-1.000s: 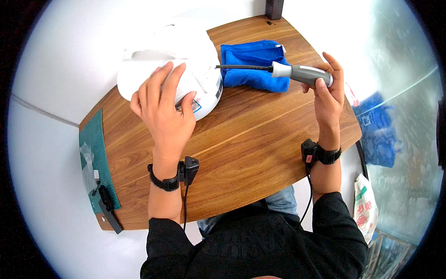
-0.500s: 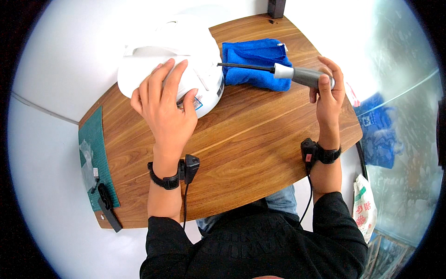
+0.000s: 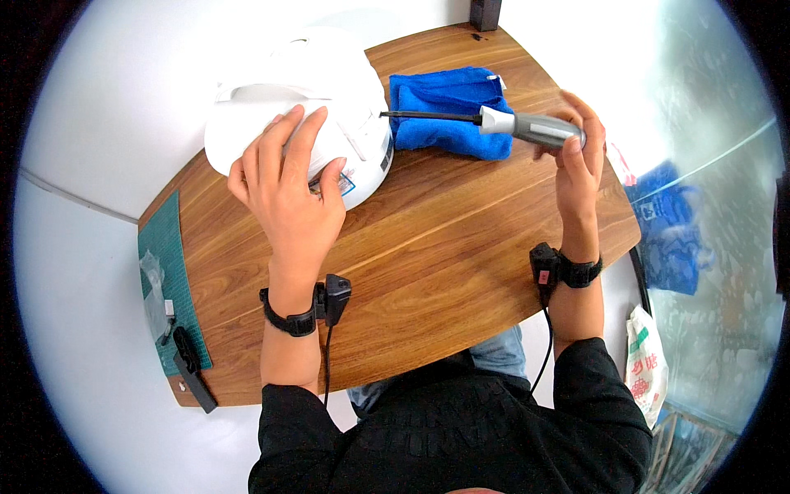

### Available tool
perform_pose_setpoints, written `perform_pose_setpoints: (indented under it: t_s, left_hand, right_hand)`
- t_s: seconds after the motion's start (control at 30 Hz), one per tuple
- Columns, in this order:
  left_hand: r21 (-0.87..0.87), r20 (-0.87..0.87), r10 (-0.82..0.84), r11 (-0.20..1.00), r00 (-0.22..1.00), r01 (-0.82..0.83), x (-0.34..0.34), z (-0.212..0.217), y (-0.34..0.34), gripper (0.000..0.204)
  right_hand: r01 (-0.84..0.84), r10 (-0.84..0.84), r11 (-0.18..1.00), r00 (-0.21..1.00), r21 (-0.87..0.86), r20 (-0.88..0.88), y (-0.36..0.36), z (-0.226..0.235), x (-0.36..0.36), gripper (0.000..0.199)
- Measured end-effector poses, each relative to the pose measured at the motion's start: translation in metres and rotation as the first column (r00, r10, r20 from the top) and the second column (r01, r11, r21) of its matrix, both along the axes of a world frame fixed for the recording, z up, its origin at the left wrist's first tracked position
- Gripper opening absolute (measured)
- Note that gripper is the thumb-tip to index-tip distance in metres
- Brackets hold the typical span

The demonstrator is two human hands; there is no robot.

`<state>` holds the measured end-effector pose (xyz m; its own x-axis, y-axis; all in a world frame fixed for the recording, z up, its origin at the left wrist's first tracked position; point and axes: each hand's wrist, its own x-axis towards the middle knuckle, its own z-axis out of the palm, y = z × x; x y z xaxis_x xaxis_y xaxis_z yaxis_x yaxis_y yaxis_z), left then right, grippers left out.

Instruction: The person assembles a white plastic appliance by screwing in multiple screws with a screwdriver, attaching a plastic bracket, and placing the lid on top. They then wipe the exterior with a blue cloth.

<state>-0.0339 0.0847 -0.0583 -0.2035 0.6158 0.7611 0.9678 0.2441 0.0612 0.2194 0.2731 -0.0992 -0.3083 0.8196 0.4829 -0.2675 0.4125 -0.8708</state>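
Now, a white rounded plastic appliance (image 3: pixel 354 90) sits at eleven o'clock on the brown wood-grain table (image 3: pixel 436 272).
Left hand (image 3: pixel 288 198) spreads over it; right hand (image 3: pixel 578 165) clasps a grey-handled screwdriver (image 3: pixel 496 121); hazy glass panel (image 3: pixel 728 222), three o'clock.

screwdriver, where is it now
In the head view, the screwdriver is upper right of centre in the right hand, extending left over the blue cloth toward the white appliance.

Bright light bleaches the white appliance (image 3: pixel 336 70), while fisheye distortion bows the wooden tabletop (image 3: pixel 428 280).
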Motion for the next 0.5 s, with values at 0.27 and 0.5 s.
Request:
perform_pose_setpoints:
  t_s: [0.27, 0.5]
  left_hand:
    - [0.002, 0.000, -0.001, 1.000, 1.000, 0.001, 0.000, 0.000, 0.000, 0.060]
    - [0.008, -0.001, -0.012, 1.000, 1.000, 0.012, 0.001, 0.000, 0.002, 0.060]
  right_hand:
    - [0.039, -0.040, 0.999, 0.992, 0.006, 0.116, 0.005, -0.007, 0.010, 0.059]
    - [0.024, 0.002, 0.983, 0.990, 0.184, -0.140, 0.006, -0.007, -0.002, 0.055]
